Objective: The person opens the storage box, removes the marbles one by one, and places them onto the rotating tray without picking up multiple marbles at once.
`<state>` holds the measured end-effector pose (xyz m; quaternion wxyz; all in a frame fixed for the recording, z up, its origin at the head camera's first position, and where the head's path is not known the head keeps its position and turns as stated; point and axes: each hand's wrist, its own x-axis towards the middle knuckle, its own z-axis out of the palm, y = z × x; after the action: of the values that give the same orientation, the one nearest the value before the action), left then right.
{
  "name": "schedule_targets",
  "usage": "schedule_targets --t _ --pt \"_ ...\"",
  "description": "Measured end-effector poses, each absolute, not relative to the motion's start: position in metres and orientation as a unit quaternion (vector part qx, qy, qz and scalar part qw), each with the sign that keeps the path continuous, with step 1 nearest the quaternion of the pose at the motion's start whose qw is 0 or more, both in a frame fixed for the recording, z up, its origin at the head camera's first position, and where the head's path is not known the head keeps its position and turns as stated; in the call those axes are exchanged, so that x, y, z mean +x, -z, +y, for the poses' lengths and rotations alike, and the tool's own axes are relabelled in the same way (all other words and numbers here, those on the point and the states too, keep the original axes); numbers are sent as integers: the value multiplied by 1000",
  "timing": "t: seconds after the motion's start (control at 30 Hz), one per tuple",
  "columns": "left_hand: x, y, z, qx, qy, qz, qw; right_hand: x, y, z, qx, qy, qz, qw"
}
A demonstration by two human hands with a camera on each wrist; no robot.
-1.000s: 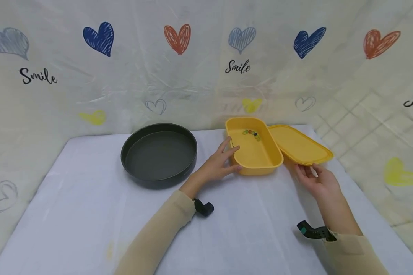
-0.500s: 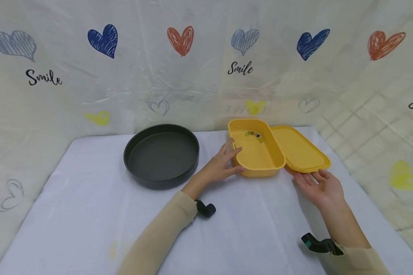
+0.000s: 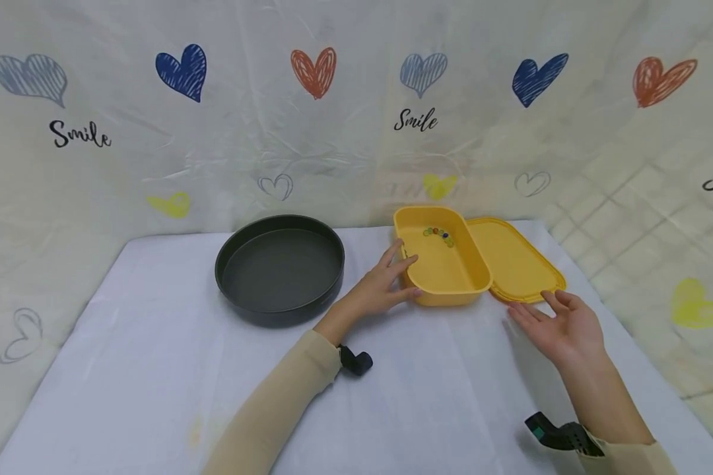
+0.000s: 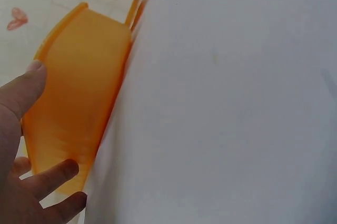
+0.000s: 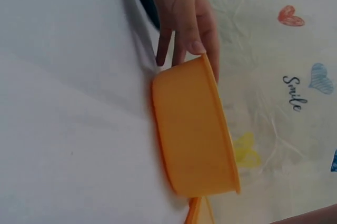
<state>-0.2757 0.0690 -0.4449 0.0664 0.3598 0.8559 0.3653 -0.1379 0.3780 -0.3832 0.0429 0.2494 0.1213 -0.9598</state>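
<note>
A yellow container (image 3: 448,299) is being touched at its left side by the left hand (image 3: 379,285), whose fingers are being held spread apart. Small coloured beads (image 3: 445,235) are being contained within. Just to the right, a yellow lid (image 3: 518,260) is being borne by the white tablecloth (image 3: 422,382); at its near edge the right hand (image 3: 570,333) is being held, fingers parted; whether contact is being made cannot be told.

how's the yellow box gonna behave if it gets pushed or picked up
The yellow box is probably light and fairly stiff: its thin walls look like plastic and hold their shape. It seems more likely to slide than tip, being low and wide on the white cloth. The small beads inside may shift if it tilts.
</note>
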Motion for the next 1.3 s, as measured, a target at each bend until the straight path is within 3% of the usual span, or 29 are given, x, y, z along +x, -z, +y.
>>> schedule_targets --t 0.3,0.57,0.87,1.07,1.3 --pt "-269 434 65 366 -344 861 80 -156 349 346 211 962 169 35" --pt "-246 404 34 424 -294 853 78 -190 329 302 134 949 286 7" --pt "-212 387 -26 521 -273 808 -42 -221 334 270 87 905 416 -12" --pt "-204 386 -73 519 -261 805 -121 -241 336 263 73 887 455 -30" --pt "-199 395 -119 471 -293 821 -138 -260 328 254 76 878 468 -62"
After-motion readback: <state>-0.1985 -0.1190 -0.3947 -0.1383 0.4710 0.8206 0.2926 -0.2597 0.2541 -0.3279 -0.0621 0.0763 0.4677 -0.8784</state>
